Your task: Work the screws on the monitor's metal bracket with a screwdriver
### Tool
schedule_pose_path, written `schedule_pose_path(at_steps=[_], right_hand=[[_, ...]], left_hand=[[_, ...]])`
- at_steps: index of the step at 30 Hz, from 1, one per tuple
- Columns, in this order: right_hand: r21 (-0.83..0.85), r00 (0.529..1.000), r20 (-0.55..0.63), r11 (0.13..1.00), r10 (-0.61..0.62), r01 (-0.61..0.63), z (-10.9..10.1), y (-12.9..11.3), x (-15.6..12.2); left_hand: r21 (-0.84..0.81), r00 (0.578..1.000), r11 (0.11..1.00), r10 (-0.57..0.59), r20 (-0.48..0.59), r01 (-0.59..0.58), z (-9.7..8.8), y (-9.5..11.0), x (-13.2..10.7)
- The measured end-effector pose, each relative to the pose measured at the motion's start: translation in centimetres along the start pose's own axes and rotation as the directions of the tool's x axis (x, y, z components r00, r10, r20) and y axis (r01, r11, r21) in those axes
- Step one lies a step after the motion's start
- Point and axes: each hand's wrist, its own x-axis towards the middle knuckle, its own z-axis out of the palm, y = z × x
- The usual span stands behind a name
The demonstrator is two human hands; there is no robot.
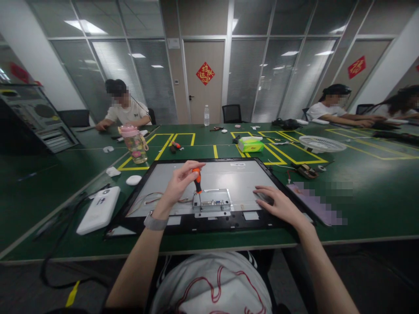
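A flat display panel (209, 176) with a black frame lies back side up on the table in front of me. My left hand (181, 183) is closed around an orange and black screwdriver (197, 179), held upright. Its tip points down at the left part of a small metal bracket (214, 200) with connector ports near the panel's lower edge. Thin wires (152, 198) run from the bracket's left side across the panel. On the panel's right side rests my right hand (276, 203), fingers spread and holding nothing.
Left of the panel are a white power bank (98, 210), a white mouse (133, 180) and a pink-lidded bottle (135, 146). Behind it stands a green tissue pack (250, 144). A purple phone-like slab (312, 203) lies right. Other people sit at the table's far side.
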Motion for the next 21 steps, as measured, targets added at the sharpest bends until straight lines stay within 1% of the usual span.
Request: schedule_pose_path(at_steps=[3, 5, 8, 10, 12, 14, 16, 18, 21], right_hand=[[0.001, 1.0, -0.01, 1.0, -0.003, 0.003, 0.1, 0.1, 0.0], [0.001, 1.0, -0.012, 1.0, -0.015, 0.015, 0.2, 0.2, 0.0], [-0.003, 1.0, -0.021, 1.0, -0.011, 0.011, 0.2, 0.2, 0.0], [-0.002, 1.0, -0.024, 1.0, -0.003, 0.003, 0.2, 0.1, 0.0], [0.004, 1.0, -0.014, 1.0, 0.001, -0.001, 0.1, 0.1, 0.0], [0.01, 1.0, -0.002, 1.0, 0.007, -0.007, 0.2, 0.2, 0.0], [0.015, 1.0, -0.003, 1.0, 0.011, -0.011, 0.3, 0.4, 0.0], [0.019, 1.0, -0.018, 1.0, 0.005, -0.005, 0.5, 0.7, 0.0], [0.023, 1.0, -0.024, 1.0, 0.003, -0.002, 0.9, 1.1, 0.0]], left_hand=[[-0.11, 0.996, 0.991, -0.065, 0.056, 0.071, 0.1, -0.1, -0.1], [-0.091, 0.995, 0.992, -0.087, 0.046, 0.091, 0.1, -0.1, -0.2], [0.024, 1.0, 0.999, -0.027, -0.008, 0.027, 0.1, 0.0, -0.2], [0.059, 0.999, 0.998, 0.018, -0.027, -0.016, 0.1, 0.0, -0.1], [0.015, 1.0, 1.0, 0.018, -0.023, -0.018, 0.0, -0.1, 0.0], [-0.064, 1.0, 0.998, -0.026, 0.0, 0.026, 0.0, -0.2, 0.0], [-0.106, 0.997, 0.991, -0.077, 0.013, 0.078, -0.1, -0.3, -0.1], [-0.071, 0.996, 0.994, -0.088, -0.005, 0.088, -0.1, -0.3, -0.1], [0.052, 0.998, 0.999, -0.005, -0.066, 0.008, 0.0, -0.2, -0.1]])
